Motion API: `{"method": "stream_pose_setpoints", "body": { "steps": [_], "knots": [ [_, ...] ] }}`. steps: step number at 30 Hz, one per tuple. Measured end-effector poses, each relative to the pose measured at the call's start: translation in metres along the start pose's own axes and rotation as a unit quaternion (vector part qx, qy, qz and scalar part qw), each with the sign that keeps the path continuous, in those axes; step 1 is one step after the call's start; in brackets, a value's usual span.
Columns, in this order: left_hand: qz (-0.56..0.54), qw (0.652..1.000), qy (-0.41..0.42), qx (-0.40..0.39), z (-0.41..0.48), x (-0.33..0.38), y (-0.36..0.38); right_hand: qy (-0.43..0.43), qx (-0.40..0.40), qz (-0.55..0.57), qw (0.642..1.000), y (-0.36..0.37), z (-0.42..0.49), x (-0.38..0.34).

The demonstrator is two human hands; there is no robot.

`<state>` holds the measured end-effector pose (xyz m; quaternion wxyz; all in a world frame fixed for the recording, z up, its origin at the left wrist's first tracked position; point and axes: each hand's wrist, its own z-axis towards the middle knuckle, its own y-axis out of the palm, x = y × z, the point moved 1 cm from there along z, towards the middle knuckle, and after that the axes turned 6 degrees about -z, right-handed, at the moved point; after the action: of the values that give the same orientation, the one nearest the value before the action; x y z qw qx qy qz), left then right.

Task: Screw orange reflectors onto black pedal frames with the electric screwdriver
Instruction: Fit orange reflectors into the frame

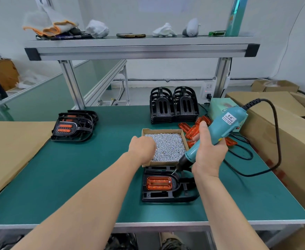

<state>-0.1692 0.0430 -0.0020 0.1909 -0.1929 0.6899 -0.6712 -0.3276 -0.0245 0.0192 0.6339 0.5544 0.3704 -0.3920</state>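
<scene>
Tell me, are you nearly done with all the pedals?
Not nearly. Done: a stack of pedal frames with reflectors lies at the left. In hand: the right hand holds the electric screwdriver, the left hand reaches into the box of screws, and one reflector sits in the near frame. Left: two stacks of bare frames and loose reflectors.

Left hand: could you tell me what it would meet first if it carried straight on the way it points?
Most likely the screws in the cardboard box: the left hand reaches forward and down over them, fingertips hidden. Depth is unclear; it may already touch them.
</scene>
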Motion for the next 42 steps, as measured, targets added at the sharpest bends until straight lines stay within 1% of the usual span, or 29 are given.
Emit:
{"method": "stream_pose_setpoints", "body": {
  "steps": [3,5,6,8,10,12,13,15,16,17,19,24,27,31,37,39,42],
  "knots": [
    [-0.061,0.997,-0.012,0.052,-0.004,-0.001,0.001,0.003,0.004,-0.002,1.0,0.0,-0.001,-0.001],
    [-0.13,0.989,-0.023,0.063,-0.008,-0.003,0.002,0.006,0.005,-0.003,1.0,0.0,-0.002,-0.002],
    [-0.18,0.981,-0.031,0.069,-0.01,-0.004,0.002,0.007,0.005,-0.003,1.0,0.001,-0.004,-0.002],
    [-0.296,0.949,-0.057,0.09,-0.016,-0.007,0.002,0.01,0.005,0.0,1.0,0.002,-0.006,-0.004],
    [-0.399,0.905,-0.081,0.121,-0.026,-0.008,0.001,0.013,0.01,0.006,1.0,0.003,-0.008,-0.006],
    [-0.498,0.852,-0.093,0.134,-0.041,-0.007,0.003,0.018,0.019,0.018,1.0,0.003,-0.008,-0.008],
    [-0.552,0.818,-0.099,0.132,-0.05,-0.007,0.005,0.02,0.022,0.023,0.999,0.003,-0.009,-0.01],
    [-0.656,0.737,-0.11,0.117,-0.069,-0.005,0.011,0.025,0.027,0.031,0.999,0.004,-0.009,-0.011],
    [-0.697,0.7,-0.115,0.108,-0.077,-0.004,0.015,0.03,0.029,0.037,0.998,0.005,-0.01,-0.012],
    [-0.726,0.669,-0.121,0.1,-0.085,-0.003,0.018,0.036,0.029,0.044,0.998,0.006,-0.011,-0.013],
    [-0.766,0.624,-0.132,0.081,-0.097,-0.001,0.023,0.047,0.029,0.057,0.997,0.009,-0.012,-0.013],
    [-0.827,0.543,-0.136,0.053,-0.113,0.005,0.03,0.074,0.023,0.081,0.994,0.016,-0.018,-0.015],
    [-0.851,0.507,-0.131,0.043,-0.118,0.006,0.031,0.093,0.022,0.092,0.991,0.019,-0.021,-0.016],
    [-0.866,0.482,-0.127,0.035,-0.123,0.007,0.029,0.113,0.018,0.108,0.988,0.022,-0.024,-0.018],
    [-0.891,0.432,-0.135,0.039,-0.128,0.013,0.028,0.102,0.019,0.093,0.99,0.023,-0.028,-0.016],
    [-0.895,0.424,-0.135,0.04,-0.13,0.013,0.027,0.099,0.018,0.087,0.991,0.023,-0.029,-0.015],
    [-0.894,0.426,-0.134,0.043,-0.131,0.013,0.026,0.097,0.018,0.084,0.992,0.023,-0.029,-0.016]
  ]
}}
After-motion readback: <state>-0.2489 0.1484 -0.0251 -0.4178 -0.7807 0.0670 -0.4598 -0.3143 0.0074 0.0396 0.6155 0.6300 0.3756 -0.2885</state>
